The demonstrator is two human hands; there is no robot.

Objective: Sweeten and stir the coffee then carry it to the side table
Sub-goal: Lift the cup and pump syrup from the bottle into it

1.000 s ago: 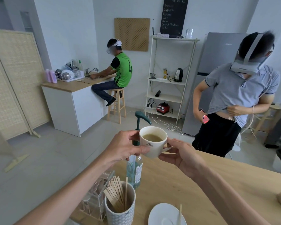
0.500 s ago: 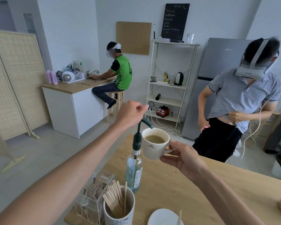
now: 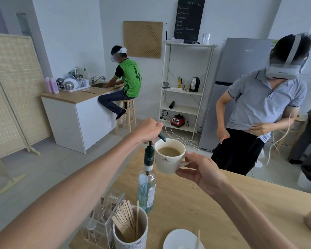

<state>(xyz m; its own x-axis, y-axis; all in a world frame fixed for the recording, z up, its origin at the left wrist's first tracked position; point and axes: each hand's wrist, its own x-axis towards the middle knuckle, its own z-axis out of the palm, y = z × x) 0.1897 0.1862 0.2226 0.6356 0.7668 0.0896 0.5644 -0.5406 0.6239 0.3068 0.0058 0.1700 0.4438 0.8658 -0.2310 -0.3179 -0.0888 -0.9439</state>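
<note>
My right hand (image 3: 202, 171) holds a white coffee cup (image 3: 167, 159) by its handle, lifted above the wooden table (image 3: 223, 198). Light brown coffee fills it. My left hand (image 3: 148, 130) presses down on the green pump head of a clear syrup bottle (image 3: 147, 186) that stands on the table. The pump's spout (image 3: 162, 138) points over the cup's rim. A white saucer (image 3: 181, 239) with a wooden stir stick (image 3: 198, 239) lying on it sits at the table's near edge.
A patterned cup of wooden stirrers (image 3: 131, 230) and a clear plastic organiser (image 3: 101, 221) stand near the bottle. A person in a grey shirt (image 3: 262, 108) stands just beyond the table. Farther off are a counter (image 3: 75, 108), a seated person and a shelf unit (image 3: 185, 90).
My left hand left the cup, rose to the pump head and is now pushing it down. The cup has moved in under the spout in my right hand.
</note>
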